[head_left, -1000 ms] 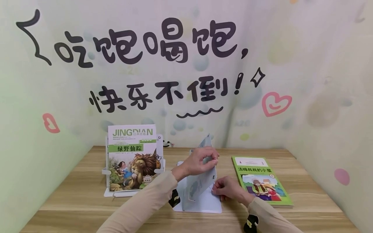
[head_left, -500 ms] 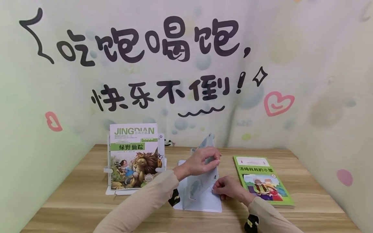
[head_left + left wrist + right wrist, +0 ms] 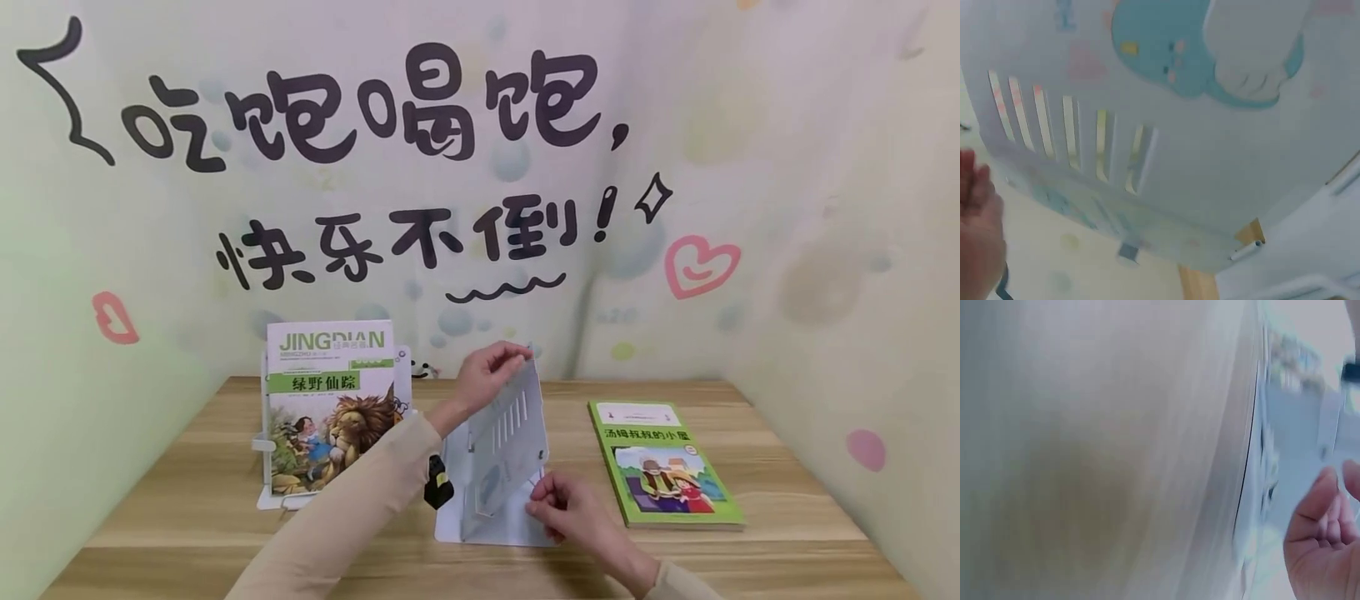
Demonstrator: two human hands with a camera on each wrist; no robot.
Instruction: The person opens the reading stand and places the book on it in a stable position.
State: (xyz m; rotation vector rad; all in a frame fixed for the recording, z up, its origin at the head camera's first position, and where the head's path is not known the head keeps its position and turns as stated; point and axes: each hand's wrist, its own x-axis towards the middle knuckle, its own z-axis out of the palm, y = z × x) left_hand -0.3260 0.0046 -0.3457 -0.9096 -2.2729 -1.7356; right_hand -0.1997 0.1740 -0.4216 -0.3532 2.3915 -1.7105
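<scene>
A pale blue-white folding book stand (image 3: 501,479) stands partly unfolded at the table's middle, its slotted panel tilted up from the flat base (image 3: 450,521). My left hand (image 3: 491,375) holds the panel's top edge with curled fingers. In the left wrist view, the slotted panel (image 3: 1191,156) with its blue cartoon print fills most of the picture, with my left hand's fingers (image 3: 979,194) beside its edge. Low on the stand's right side, my right hand (image 3: 573,508) pinches at its thin wire support (image 3: 536,478). The right wrist view shows its thumb and forefinger (image 3: 1313,500) close together.
On the left, another stand (image 3: 403,371) holds an upright book (image 3: 330,417) with a lion on its cover. A green book (image 3: 671,467) lies face up on the wooden table (image 3: 172,467) at the right. A printed cloth wall (image 3: 675,100) rises behind.
My left hand has moved from in front of the panel up to its top edge, uncovering the slots. My right hand has shifted slightly left. The head view has turned a little.
</scene>
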